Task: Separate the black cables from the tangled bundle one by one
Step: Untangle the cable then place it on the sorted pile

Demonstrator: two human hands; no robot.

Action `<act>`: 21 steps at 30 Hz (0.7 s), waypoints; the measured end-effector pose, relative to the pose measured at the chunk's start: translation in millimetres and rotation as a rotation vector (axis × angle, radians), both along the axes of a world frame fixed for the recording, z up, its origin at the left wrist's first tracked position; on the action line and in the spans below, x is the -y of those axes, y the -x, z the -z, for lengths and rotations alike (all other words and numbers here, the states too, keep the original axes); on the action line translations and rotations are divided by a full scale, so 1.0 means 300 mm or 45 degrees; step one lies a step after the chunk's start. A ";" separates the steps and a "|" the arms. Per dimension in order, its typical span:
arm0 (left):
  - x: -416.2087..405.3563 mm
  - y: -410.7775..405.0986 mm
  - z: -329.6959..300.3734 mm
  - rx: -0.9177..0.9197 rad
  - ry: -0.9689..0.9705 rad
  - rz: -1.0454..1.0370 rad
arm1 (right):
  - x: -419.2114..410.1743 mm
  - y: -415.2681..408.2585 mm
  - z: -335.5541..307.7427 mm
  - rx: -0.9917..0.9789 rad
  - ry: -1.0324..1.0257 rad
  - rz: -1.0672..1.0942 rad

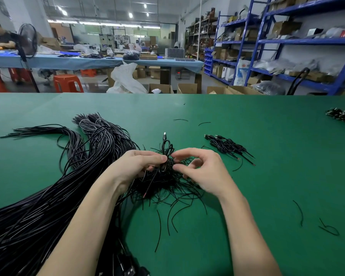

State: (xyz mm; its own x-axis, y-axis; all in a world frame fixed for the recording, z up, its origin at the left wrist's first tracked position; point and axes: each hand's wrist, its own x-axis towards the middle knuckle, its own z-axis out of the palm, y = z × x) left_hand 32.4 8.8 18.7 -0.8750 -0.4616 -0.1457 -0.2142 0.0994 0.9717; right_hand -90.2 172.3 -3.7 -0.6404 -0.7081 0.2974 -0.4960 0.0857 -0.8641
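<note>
Black cables sit in one tangled bundle (pixel 167 182) at the middle of your green table (pixel 247 120). Your left hand (pixel 135 166) pinches one looped USB cable (pixel 166 148) raised above the tangle, its plug pointing up. Your right hand (pixel 199 168) hovers beside it, thumb and forefinger curled close together; I cannot tell whether they hold a strand. One small sorted pile (pixel 227 146) lies to the right, and one long bundle (pixel 48 186) to the left.
</note>
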 end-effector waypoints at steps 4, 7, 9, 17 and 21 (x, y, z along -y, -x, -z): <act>0.003 -0.006 -0.001 -0.001 0.011 0.062 | 0.001 -0.003 -0.006 -0.064 0.007 -0.002; 0.003 -0.006 -0.001 -0.004 0.008 0.066 | -0.001 -0.001 -0.006 -0.073 -0.004 0.004; 0.002 -0.005 0.001 -0.010 0.001 0.069 | 0.004 -0.006 0.003 -0.037 0.012 0.039; 0.024 -0.019 -0.003 -0.049 -0.066 0.099 | 0.013 -0.028 0.005 0.030 0.146 0.043; 0.025 -0.021 -0.002 -0.030 -0.074 0.131 | 0.018 -0.025 -0.006 -0.135 0.160 0.028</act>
